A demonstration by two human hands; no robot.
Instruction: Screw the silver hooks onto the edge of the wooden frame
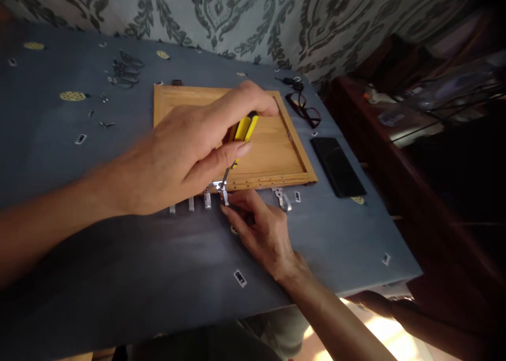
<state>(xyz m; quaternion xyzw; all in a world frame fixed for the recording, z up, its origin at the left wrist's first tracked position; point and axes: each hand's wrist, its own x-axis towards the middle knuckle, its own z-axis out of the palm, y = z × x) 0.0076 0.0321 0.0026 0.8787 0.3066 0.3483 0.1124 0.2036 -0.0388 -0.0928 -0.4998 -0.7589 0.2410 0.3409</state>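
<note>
My left hand (197,145) is closed around a yellow and black screwdriver (245,128). The screwdriver leans, its shaft reaching down to a small metal hook (223,193) at the near edge of a wooden frame (300,161). With thumb and fingertips my right hand (263,226) pinches that hook from the right. More metal hooks (207,199) stick out along the same edge to the left, partly under my left hand. Right of my right hand, a separate hook (283,198) lies by the frame's edge. Small dark holes dot that edge.
A black phone (338,167), dark-rimmed glasses (303,109) and keys (291,81) lie right of the frame. At the back left are several more hooks (125,70) and loose screws (106,124). The blue-grey cloth (190,298) ends at the table's near and right edges.
</note>
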